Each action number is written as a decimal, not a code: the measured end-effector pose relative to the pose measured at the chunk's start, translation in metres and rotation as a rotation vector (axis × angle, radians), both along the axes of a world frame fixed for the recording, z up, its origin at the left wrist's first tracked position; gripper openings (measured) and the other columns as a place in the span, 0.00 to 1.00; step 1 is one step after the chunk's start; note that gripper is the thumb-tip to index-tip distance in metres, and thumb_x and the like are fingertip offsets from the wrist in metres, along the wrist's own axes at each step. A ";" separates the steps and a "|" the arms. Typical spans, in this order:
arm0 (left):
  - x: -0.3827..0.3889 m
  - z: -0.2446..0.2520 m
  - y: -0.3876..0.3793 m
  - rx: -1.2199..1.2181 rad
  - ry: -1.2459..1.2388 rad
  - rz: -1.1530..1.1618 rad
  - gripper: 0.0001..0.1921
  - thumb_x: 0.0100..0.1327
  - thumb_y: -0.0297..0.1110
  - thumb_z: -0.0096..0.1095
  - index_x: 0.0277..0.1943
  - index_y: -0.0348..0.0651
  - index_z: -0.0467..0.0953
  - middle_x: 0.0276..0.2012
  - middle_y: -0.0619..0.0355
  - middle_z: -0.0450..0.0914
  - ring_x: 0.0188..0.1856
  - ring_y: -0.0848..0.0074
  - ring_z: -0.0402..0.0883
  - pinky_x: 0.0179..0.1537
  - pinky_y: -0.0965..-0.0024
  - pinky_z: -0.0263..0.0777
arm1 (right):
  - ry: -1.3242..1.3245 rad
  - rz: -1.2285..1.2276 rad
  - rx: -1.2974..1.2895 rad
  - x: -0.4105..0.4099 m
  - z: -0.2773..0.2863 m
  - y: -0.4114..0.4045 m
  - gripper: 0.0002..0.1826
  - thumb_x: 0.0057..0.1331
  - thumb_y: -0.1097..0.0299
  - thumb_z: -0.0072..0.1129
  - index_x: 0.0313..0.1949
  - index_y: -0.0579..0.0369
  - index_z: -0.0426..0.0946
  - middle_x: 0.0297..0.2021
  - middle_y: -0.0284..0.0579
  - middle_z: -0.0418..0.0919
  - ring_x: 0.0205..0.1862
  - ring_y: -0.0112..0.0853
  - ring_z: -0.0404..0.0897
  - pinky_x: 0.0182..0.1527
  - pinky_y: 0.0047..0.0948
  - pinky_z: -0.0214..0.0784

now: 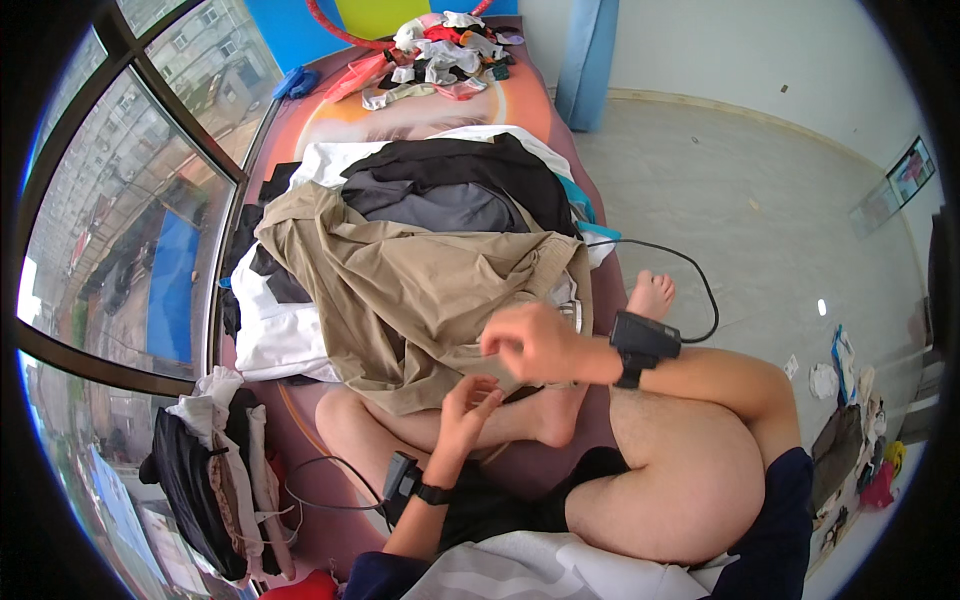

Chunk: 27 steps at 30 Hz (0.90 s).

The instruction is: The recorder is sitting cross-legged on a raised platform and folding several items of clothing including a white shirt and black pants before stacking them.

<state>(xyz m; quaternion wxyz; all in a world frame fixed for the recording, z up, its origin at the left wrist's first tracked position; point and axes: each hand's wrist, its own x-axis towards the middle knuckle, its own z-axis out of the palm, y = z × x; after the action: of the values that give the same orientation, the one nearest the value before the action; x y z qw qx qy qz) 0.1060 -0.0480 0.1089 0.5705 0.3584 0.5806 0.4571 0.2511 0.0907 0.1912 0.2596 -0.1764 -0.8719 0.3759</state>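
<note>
Khaki trousers (420,277) lie loosely spread on top of a clothes pile before me, with the gathered waistband (556,262) at the right. My right hand (536,341) is over their lower right part, fingers curled and blurred; whether it touches or pinches the cloth I cannot tell. My left hand (466,411) is raised just below the trousers' near edge, above my bent leg, its fingers loosely bent and apart with nothing seen in them. Beneath the trousers are a grey garment (442,206), a black garment (480,161) and white clothes (281,337).
Socks and small garments (450,56) are heaped at the bed's far end. A stack of folded clothes (217,480) stands at my left, beside the window (127,225). Black cables run from both wrist devices (645,334). More clothes (840,442) lie on the right.
</note>
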 end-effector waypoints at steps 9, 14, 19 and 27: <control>0.058 -0.067 0.018 -0.061 0.167 -0.178 0.31 0.55 0.44 0.69 0.55 0.32 0.67 0.51 0.45 0.73 0.51 0.62 0.74 0.46 0.62 0.70 | -0.737 -0.181 0.200 0.067 -0.097 0.050 0.44 0.44 0.76 0.58 0.65 0.50 0.56 0.58 0.53 0.65 0.51 0.50 0.71 0.53 0.47 0.62; 0.106 -0.090 0.052 0.238 0.905 -0.123 0.42 0.49 0.63 0.64 0.52 0.28 0.66 0.44 0.37 0.74 0.47 0.47 0.75 0.49 0.54 0.70 | -0.740 -0.088 0.319 0.056 -0.096 0.036 0.42 0.46 0.77 0.55 0.64 0.43 0.60 0.60 0.61 0.62 0.48 0.52 0.72 0.51 0.46 0.63; 0.132 -0.092 0.065 0.179 1.051 -0.216 0.37 0.55 0.62 0.57 0.43 0.26 0.67 0.38 0.35 0.77 0.41 0.47 0.79 0.41 0.55 0.75 | -0.726 -0.067 0.412 0.063 -0.107 0.034 0.39 0.47 0.75 0.57 0.63 0.41 0.63 0.60 0.59 0.62 0.55 0.53 0.65 0.56 0.46 0.59; 0.083 -0.033 0.011 0.160 0.638 -0.247 0.24 0.65 0.55 0.48 0.47 0.39 0.70 0.30 0.41 0.78 0.34 0.48 0.78 0.34 0.54 0.68 | -0.609 -0.185 0.662 0.044 -0.072 0.035 0.38 0.46 0.70 0.62 0.60 0.54 0.64 0.57 0.63 0.62 0.59 0.58 0.59 0.59 0.48 0.54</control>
<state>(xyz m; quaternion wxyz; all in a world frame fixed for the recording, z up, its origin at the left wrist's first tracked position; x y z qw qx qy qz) 0.1885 -0.0372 0.0761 0.3817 0.5941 0.6443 0.2938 0.2950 0.1257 0.1189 0.0666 -0.2637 -0.9622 -0.0167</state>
